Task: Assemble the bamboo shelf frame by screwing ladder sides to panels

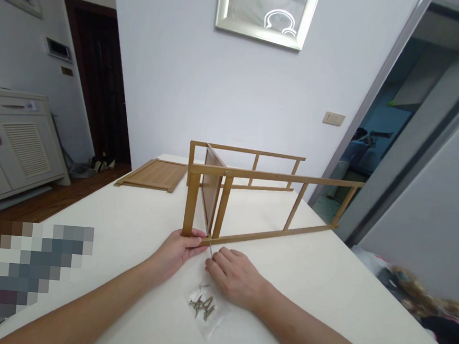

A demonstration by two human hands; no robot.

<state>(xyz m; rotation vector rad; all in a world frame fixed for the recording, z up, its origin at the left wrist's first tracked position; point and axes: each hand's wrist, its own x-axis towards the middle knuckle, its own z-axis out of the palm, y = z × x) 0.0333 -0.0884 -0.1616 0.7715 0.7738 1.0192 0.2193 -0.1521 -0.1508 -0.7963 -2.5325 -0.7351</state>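
A bamboo rack frame (251,195) lies on its side on the white table (129,228), with two ladder-like side rails and one shelf panel (211,189) fixed upright between them. My left hand (179,250) grips the near bottom corner of the frame where the post meets the lower rail. My right hand (233,275) is closed in a pinch on a thin metal tool or screw (210,248) that points into that same corner. A small clear bag with several screws (202,306) lies between my forearms.
A second bamboo shelf panel (153,175) lies flat at the table's far left. Behind are a white wall with a framed mirror (266,10), a white cabinet (13,144) on the left and a doorway on the right. A dark heap (429,309) sits by the table's right edge.
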